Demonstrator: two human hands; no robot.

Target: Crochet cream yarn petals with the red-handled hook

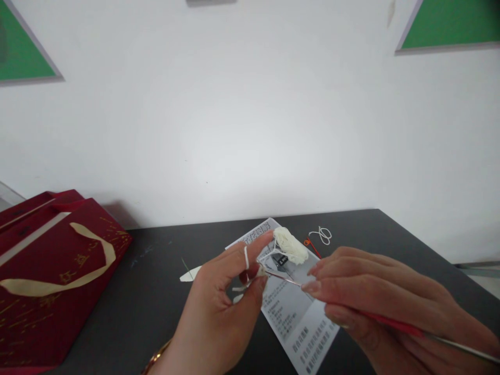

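Observation:
My left hand [230, 302] pinches a small piece of white crochet work [261, 272] between thumb and fingers. White yarn loops round its raised index finger. In my right hand [375, 297] is a crochet hook [394, 322] with a red grip and metal shaft; its tip meets the crochet work at my left fingertips. Whether yarn is caught on the hook is too small to tell. Just beyond the fingers lies a ball of cream yarn [291, 246] on a printed instruction sheet [292, 312].
At the left stands a dark red gift bag [58, 281] with a cream ribbon handle. An orange-red item [312, 247] and a white yarn loop [322, 235] lie right of the ball. A pale pointed piece [187, 276] rests left on the dark table [156, 291], against a white wall [250, 130].

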